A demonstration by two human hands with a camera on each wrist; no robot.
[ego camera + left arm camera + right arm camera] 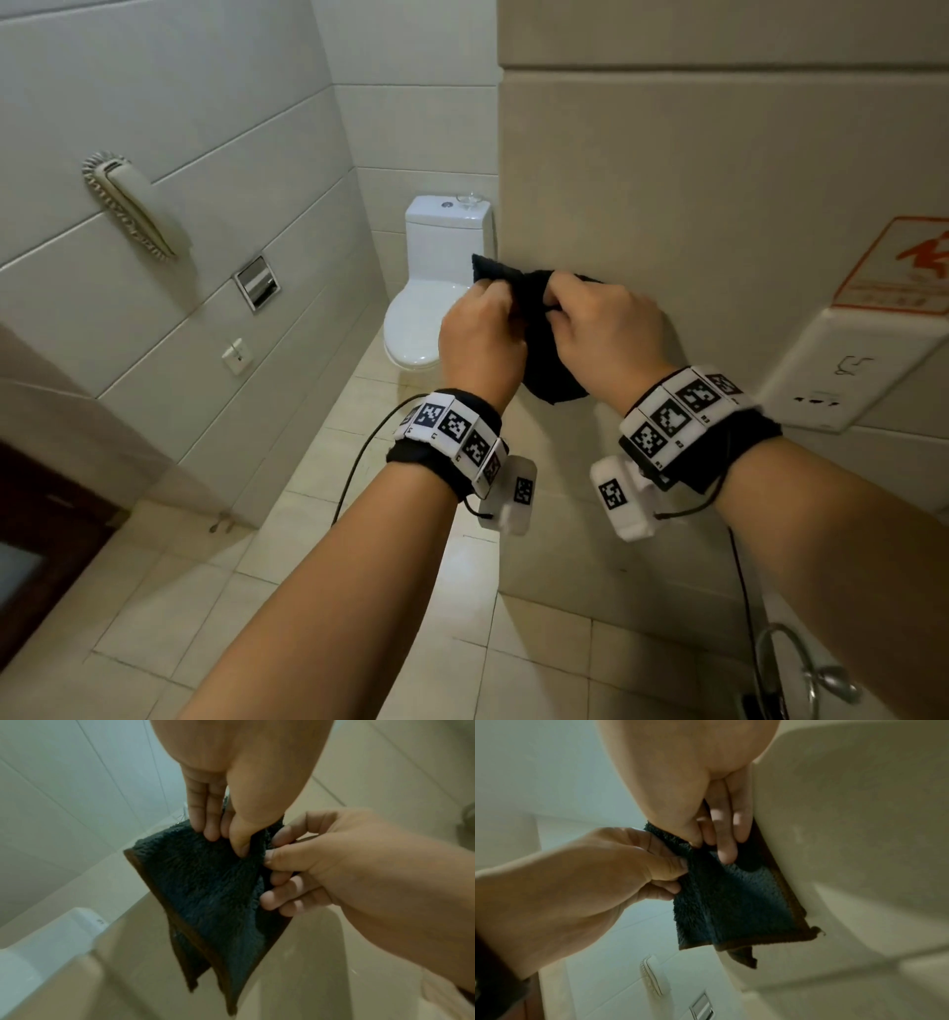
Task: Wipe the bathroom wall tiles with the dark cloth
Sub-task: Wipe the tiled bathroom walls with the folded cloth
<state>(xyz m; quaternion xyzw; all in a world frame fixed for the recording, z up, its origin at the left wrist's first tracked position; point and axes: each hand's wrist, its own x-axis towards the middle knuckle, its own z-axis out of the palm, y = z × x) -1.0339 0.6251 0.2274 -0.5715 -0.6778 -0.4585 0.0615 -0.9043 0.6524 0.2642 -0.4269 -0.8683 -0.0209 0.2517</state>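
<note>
Head view: wall phone (134, 205) far left, white toilet (436, 288) behind. Left hand (482, 336) pinches dark cloth (544, 349); right hand (606, 329) pinches it too. Cloth hangs between hands, near beige wall tiles (719, 180).

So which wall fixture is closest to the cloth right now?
The white dispenser on the beige wall, just right of the right hand. The phone, steel holder and small socket all sit on the opposite, left wall, farther from the cloth.
</note>
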